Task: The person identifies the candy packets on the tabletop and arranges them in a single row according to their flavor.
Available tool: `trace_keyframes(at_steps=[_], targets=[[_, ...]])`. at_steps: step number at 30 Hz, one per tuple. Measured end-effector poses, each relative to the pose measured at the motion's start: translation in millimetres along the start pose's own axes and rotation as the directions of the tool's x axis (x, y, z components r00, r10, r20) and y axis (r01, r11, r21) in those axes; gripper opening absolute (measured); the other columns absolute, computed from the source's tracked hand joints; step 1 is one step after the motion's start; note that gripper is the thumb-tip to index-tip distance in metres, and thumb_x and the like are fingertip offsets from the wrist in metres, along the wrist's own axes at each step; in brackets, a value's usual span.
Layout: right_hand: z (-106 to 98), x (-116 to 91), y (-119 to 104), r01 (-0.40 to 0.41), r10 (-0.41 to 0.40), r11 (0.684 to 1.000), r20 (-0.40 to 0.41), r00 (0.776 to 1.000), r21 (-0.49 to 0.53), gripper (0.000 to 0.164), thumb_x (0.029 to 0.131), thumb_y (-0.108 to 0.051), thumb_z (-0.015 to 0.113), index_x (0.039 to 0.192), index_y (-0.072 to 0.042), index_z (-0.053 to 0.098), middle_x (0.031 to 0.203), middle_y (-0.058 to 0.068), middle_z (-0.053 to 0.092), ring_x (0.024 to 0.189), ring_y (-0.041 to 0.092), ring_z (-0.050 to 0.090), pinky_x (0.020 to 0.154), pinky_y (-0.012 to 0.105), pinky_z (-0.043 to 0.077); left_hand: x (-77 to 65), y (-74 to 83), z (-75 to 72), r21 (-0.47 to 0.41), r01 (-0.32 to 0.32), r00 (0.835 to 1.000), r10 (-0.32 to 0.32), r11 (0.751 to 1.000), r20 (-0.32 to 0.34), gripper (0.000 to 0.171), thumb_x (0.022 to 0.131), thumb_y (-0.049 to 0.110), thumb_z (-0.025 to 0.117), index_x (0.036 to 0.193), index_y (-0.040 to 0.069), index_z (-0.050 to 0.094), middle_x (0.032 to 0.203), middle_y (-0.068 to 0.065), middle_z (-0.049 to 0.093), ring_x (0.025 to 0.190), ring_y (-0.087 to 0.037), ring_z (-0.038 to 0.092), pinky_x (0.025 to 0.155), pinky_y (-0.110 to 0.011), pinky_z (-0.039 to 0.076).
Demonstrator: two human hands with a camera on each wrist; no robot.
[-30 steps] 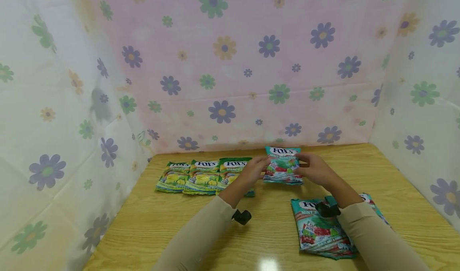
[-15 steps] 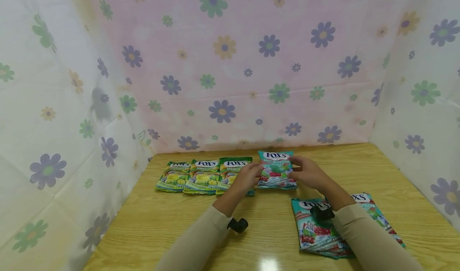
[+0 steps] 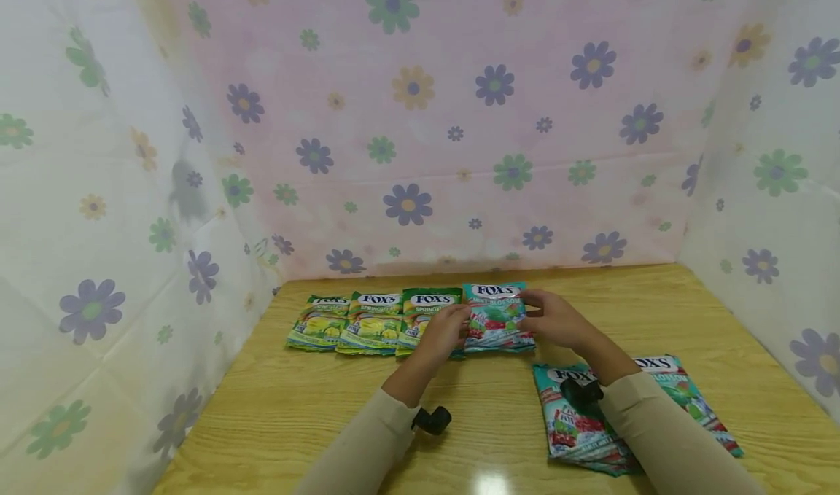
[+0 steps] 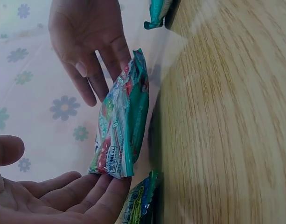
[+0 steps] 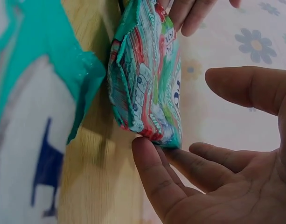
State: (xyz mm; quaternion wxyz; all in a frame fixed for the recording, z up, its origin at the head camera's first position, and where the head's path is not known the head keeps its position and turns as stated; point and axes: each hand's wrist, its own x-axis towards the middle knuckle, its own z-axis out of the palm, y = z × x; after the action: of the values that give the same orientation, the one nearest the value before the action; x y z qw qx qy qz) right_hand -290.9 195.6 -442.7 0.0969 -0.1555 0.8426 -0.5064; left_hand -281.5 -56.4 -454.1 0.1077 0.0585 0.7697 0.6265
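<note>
A teal Fox's Mint Blossom candy bag (image 3: pixel 494 321) lies between my two hands at the right end of a row of green bags. My left hand (image 3: pixel 445 332) touches its left edge with outstretched fingers; the left wrist view shows the thumb (image 4: pixel 6 150) held off. On the opposite edge are the fingertips of my right hand (image 3: pixel 558 320), the thumb (image 5: pixel 247 87) likewise away from the bag. In both wrist views the bag (image 4: pixel 117 126) is seen edge-on, close over the wooden table. The left hand partly covers the nearest green Springtea bag (image 3: pixel 429 302).
Two more green bags (image 3: pixel 375 327) overlap leftward along the row. Nearer the front right, teal Mint Blossom bags (image 3: pixel 574 422) lie overlapping beneath the right forearm. Flower-patterned cloth (image 3: pixel 407 152) encloses the back and sides of the wooden table (image 3: pixel 295 415).
Both hands have moved the teal bag leftward and slightly nearer, from apart from the row to right beside the last green bag. The green bags have stayed put.
</note>
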Motion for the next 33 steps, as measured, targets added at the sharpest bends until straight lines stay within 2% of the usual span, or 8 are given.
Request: trace_keyframes(at_steps=[8, 11, 14, 19, 24, 28, 31, 33], targets=[[1.2, 3.2, 1.5, -0.008, 0.007, 1.0, 0.032, 0.999, 0.023, 0.072, 0.101, -0.014, 0.066, 0.159, 0.007, 0.029, 0.162, 0.032, 0.032, 0.145, 0.052, 0.041, 0.109, 0.055, 0.05, -2.4, 0.0, -4.6, 0.006, 0.008, 0.999, -0.009, 1.0, 0.032, 0.053, 0.112, 0.04, 0.042, 0.152, 0.005, 0.049, 0.138, -0.015, 0.058, 0.125, -0.029, 0.057, 0.104, -0.051, 0.052], [1.5, 3.7, 1.0, -0.005, 0.004, 1.0, 0.035, 0.999, 0.019, 0.071, 0.101, -0.015, 0.066, 0.158, 0.007, 0.03, 0.162, 0.032, 0.033, 0.145, 0.051, 0.04, 0.109, 0.056, 0.05, -3.5, 3.1, -5.6, 0.007, 0.009, 0.999, -0.009, 1.0, 0.036, 0.053, 0.112, 0.04, 0.042, 0.152, 0.005, 0.049, 0.13, -0.017, 0.059, 0.114, -0.028, 0.057, 0.096, -0.048, 0.051], [1.3, 4.2, 0.5, -0.003, 0.002, 1.0, 0.041, 0.999, 0.012, 0.071, 0.101, -0.017, 0.066, 0.158, 0.007, 0.032, 0.161, 0.031, 0.034, 0.145, 0.05, 0.041, 0.11, 0.056, 0.049, -4.8, 6.4, -6.4, 0.025, 0.012, 0.999, -0.013, 1.0, 0.038, 0.054, 0.112, 0.04, 0.042, 0.152, 0.005, 0.048, 0.131, -0.017, 0.058, 0.115, -0.029, 0.056, 0.095, -0.048, 0.05], [0.9, 4.2, 0.0, -0.009, 0.008, 1.0, 0.056, 0.998, 0.014, 0.071, 0.101, -0.018, 0.066, 0.159, 0.006, 0.031, 0.162, 0.031, 0.034, 0.146, 0.05, 0.04, 0.11, 0.056, 0.049, -4.4, 7.8, -5.6, 0.064, 0.021, 0.999, -0.024, 0.998, 0.035, 0.055, 0.111, 0.043, 0.043, 0.153, 0.007, 0.048, 0.145, -0.015, 0.055, 0.133, -0.032, 0.054, 0.11, -0.056, 0.048], [1.3, 4.0, 0.8, -0.014, 0.013, 1.0, 0.067, 0.998, 0.013, 0.07, 0.102, -0.018, 0.064, 0.159, 0.006, 0.031, 0.162, 0.031, 0.032, 0.146, 0.05, 0.04, 0.109, 0.057, 0.049, -5.0, 9.0, -5.3, 0.125, 0.023, 0.999, -0.028, 0.992, 0.042, 0.053, 0.111, 0.043, 0.043, 0.152, 0.01, 0.05, 0.142, -0.015, 0.056, 0.115, -0.032, 0.059, 0.101, -0.053, 0.049], [2.3, 4.8, 2.4, -0.013, 0.013, 1.0, 0.071, 0.997, 0.001, 0.069, 0.103, -0.019, 0.064, 0.158, 0.006, 0.032, 0.163, 0.03, 0.032, 0.146, 0.049, 0.041, 0.11, 0.057, 0.049, -6.2, 9.7, -4.3, 0.173, 0.018, 0.999, -0.025, 0.985, 0.04, 0.056, 0.111, 0.046, 0.044, 0.154, 0.01, 0.049, 0.152, -0.013, 0.052, 0.13, -0.037, 0.055, 0.108, -0.057, 0.045], [3.1, 5.5, 3.0, -0.025, 0.025, 1.0, 0.065, 0.998, -0.007, 0.069, 0.102, -0.02, 0.064, 0.159, 0.004, 0.033, 0.163, 0.029, 0.033, 0.147, 0.047, 0.04, 0.112, 0.058, 0.047, -7.1, 10.1, -3.2, 0.171, 0.018, 0.999, -0.026, 0.985, 0.042, 0.059, 0.11, 0.047, 0.044, 0.155, 0.01, 0.047, 0.159, -0.013, 0.046, 0.146, -0.038, 0.043, 0.116, -0.061, 0.039], [3.3, 5.5, 3.0, -0.025, 0.026, 1.0, 0.068, 0.997, -0.019, 0.069, 0.103, -0.02, 0.063, 0.159, 0.005, 0.032, 0.163, 0.029, 0.032, 0.147, 0.048, 0.04, 0.112, 0.059, 0.046, -7.7, 10.0, -2.6, 0.168, 0.023, 0.999, -0.031, 0.986, 0.043, 0.061, 0.11, 0.05, 0.044, 0.156, 0.01, 0.045, 0.159, -0.014, 0.045, 0.147, -0.038, 0.042, 0.117, -0.062, 0.037]])
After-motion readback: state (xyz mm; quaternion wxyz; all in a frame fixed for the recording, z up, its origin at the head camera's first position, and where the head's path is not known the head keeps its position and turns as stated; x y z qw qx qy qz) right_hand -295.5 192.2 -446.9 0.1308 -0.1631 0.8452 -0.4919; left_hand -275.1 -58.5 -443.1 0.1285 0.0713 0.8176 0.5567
